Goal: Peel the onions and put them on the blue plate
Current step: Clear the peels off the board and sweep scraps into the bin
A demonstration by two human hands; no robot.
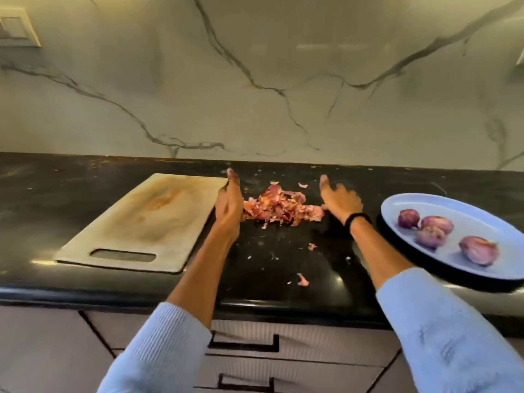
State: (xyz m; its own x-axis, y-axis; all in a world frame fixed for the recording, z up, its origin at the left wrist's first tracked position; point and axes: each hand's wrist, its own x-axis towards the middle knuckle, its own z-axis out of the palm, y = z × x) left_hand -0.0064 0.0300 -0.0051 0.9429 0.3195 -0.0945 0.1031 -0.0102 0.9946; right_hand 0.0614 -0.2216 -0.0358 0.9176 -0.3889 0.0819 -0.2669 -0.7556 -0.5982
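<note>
Peeling looks done: four onions (436, 224) sit on the blue plate (467, 211) at the right of the counter (283, 259), purple and skinless apart from brownish ends. No unpeeled onion is in view. The step in hand reads as cleanup. The left hand (228, 207) and right hand (340, 201) stand edge-on either side of the pile of skins (279, 207), the left touching it and the right just beside it. Both grips are open, fingers mostly straight, holding nothing. The next move likely calls for cupping the pile from both sides, then chasing the stray flakes nearer the counter edge. The cutting board (147, 219) lies left of the pile, bare. Both hands are motion-blurred and the right palm faces away, so fingertip contact is unclear. The frame cuts off the plate's right end.
</note>
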